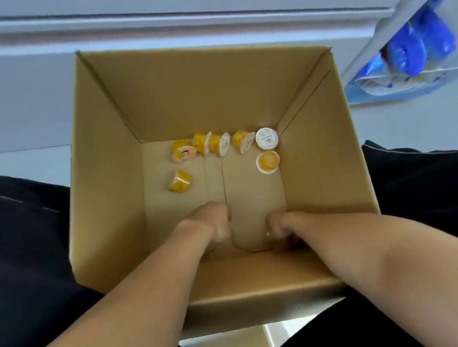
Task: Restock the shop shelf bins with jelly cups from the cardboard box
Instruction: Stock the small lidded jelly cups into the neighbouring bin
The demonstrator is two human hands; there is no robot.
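Both hands, left and right, are curling low in the box, their grip contents hidden, while cups are lying along the far wall, risking being missed.

pale floor, cardboard box on it

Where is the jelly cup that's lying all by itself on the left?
In the head view, that jelly cup lies tipped over on the floor of the cardboard box, left of the middle seam, below the row of cups along the far wall.
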